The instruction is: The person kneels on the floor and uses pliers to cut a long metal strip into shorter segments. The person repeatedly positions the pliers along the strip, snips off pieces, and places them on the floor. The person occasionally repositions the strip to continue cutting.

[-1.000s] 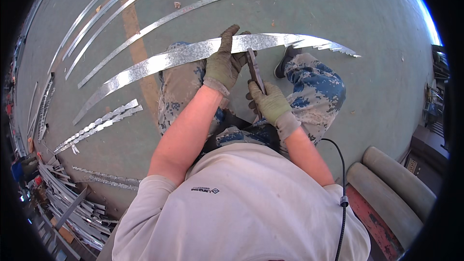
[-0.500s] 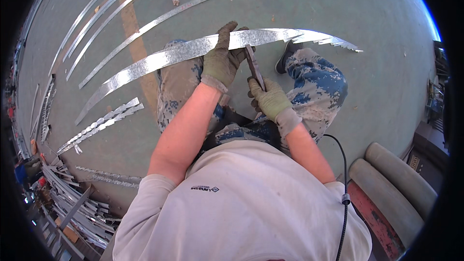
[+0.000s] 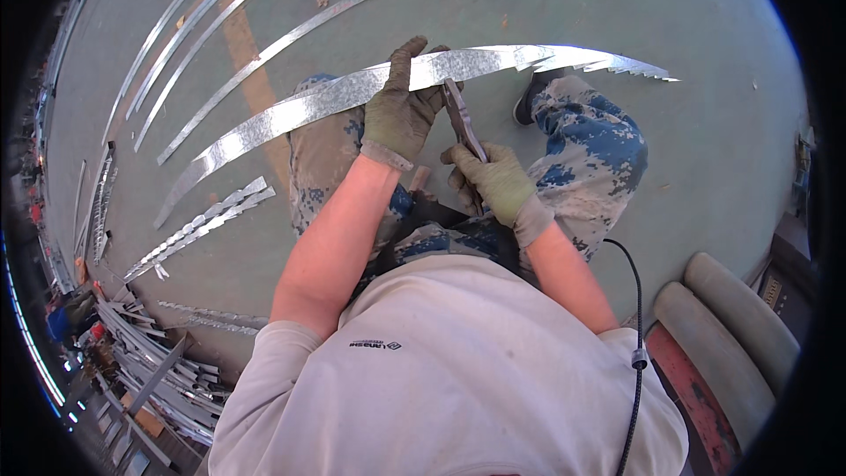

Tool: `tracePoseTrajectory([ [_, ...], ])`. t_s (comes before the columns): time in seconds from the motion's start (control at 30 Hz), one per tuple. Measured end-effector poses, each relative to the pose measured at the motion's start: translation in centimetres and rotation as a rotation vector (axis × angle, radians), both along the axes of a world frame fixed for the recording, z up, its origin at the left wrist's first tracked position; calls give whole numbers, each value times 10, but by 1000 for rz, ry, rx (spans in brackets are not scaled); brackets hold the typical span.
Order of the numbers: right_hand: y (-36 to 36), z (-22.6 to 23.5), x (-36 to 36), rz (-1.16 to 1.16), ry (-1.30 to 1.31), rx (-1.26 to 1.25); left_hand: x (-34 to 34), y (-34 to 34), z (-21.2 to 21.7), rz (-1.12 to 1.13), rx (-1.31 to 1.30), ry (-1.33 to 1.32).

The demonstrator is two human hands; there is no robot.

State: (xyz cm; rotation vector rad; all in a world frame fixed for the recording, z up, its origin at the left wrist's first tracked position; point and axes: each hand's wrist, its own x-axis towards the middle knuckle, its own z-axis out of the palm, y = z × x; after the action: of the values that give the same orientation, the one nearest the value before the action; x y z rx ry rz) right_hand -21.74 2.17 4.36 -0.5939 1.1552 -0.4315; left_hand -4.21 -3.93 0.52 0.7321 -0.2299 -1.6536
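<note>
Well, taking the person's lap as the dial's centre, at eight o'clock there's a tangled scrap heap (image 3: 172, 379) of thin metal lengths, near clutter along the room's left edge. At nine o'clock, two notched pieces (image 3: 227, 211) lie side by side on the dull green-grey floor (image 3: 705, 150). Out between ten and eleven, long bright strips (image 3: 291, 38) are laid in a loose row, and they cross a tan band (image 3: 242, 35) on the floor.

Over the person's knees spans the metal strip (image 3: 291, 113), from nine o'clock right round to two, its right end cut into sawtooth notches along the near edge. The left hand (image 3: 401, 119), gloved, grips it at eleven o'clock, a finger laid across the top face. At twelve, a dark hand tool (image 3: 462, 119) points up to the strip's near edge; whether it bites the metal I can't tell. The right hand (image 3: 495, 183), gloved too, is closed round its handles at one o'clock.

Beyond the right leg (image 3: 590, 150), in camouflage cloth, a black cable (image 3: 638, 300) hangs by the shoulder, and toward four o'clock two thick grey-brown rolls (image 3: 718, 357) rest beside a scuffed red beam (image 3: 692, 392).
</note>
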Motion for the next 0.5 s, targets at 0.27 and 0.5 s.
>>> tracePoseTrajectory([
  [0.27,10,-5,-3,-106,-550,219,1,4,5,28,5,14],
  [0.5,25,-7,4,-256,-1062,460,-3,7,11,24,6,-39],
])
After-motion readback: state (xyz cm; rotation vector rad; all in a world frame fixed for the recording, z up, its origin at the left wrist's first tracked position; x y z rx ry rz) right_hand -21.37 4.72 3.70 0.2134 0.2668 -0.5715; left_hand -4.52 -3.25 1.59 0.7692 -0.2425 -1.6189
